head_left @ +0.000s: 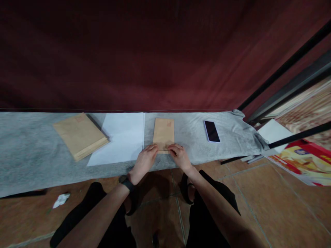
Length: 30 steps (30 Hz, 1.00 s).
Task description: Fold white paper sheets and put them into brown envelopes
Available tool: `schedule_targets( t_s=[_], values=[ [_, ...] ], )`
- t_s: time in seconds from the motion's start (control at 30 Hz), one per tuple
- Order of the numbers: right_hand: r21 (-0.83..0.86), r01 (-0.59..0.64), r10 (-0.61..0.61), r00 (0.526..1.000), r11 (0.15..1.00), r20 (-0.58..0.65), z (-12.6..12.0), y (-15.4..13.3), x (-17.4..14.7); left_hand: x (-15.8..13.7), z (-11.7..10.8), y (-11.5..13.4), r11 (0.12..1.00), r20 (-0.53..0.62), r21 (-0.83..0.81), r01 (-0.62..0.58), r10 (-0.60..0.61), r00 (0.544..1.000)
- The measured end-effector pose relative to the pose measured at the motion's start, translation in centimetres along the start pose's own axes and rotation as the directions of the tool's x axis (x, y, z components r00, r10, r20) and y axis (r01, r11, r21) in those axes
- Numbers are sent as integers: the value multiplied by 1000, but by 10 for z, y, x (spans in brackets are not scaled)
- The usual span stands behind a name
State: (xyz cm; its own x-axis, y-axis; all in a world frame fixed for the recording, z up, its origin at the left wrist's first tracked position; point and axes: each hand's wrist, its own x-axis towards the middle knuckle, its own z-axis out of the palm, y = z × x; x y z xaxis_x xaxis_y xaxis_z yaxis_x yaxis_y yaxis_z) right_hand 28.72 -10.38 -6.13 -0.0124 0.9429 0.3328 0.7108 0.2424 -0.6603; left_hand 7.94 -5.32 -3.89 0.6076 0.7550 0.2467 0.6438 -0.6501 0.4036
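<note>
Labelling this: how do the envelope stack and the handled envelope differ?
The envelope stack lies askew, the handled envelope nearly straight. The stack looks thicker than the envelope. The stack is untouched; left hand and right hand touch the envelope's near end. Both are brown with reddish print.

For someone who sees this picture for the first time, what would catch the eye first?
Probably the dark red backdrop, which fills the top of the picture. Then the left hand and right hand, both at the near end of a brown envelope on the grey cloth. The phone lies to the envelope's right.
</note>
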Motion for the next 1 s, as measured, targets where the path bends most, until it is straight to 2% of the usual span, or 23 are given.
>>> schedule_targets(
  t_s=[0.17, 0.3, 0.47, 0.7, 0.87, 1.0],
  values=[
    [-228, 37, -35, 999, 973, 12, 1, -11, -6, 1, 1, 6, 994, 12, 110, 1, -3, 1000],
    [-271, 168, -139, 983, 948, 121, 12, -28, -22, -4, 1, 14, 983, 65, 179, -46, 34, 997],
    [-328, 181, -125, 975, 927, 185, 20, -43, -34, -15, 7, 19, 982, 82, 185, -41, 26, 996],
    [-365, 129, -73, 984, 922, 163, 5, -41, -33, -13, -2, 23, 976, -25, 180, 120, -117, 993],
    [-387, 132, -74, 984, 912, 162, 1, -36, -38, -1, -8, 24, 966, 6, 164, 202, -205, 979],
    [-393, 137, -80, 984, 909, 159, 1, -34, -38, 6, -4, 24, 930, 5, 148, 336, -340, 940]
  ],
)
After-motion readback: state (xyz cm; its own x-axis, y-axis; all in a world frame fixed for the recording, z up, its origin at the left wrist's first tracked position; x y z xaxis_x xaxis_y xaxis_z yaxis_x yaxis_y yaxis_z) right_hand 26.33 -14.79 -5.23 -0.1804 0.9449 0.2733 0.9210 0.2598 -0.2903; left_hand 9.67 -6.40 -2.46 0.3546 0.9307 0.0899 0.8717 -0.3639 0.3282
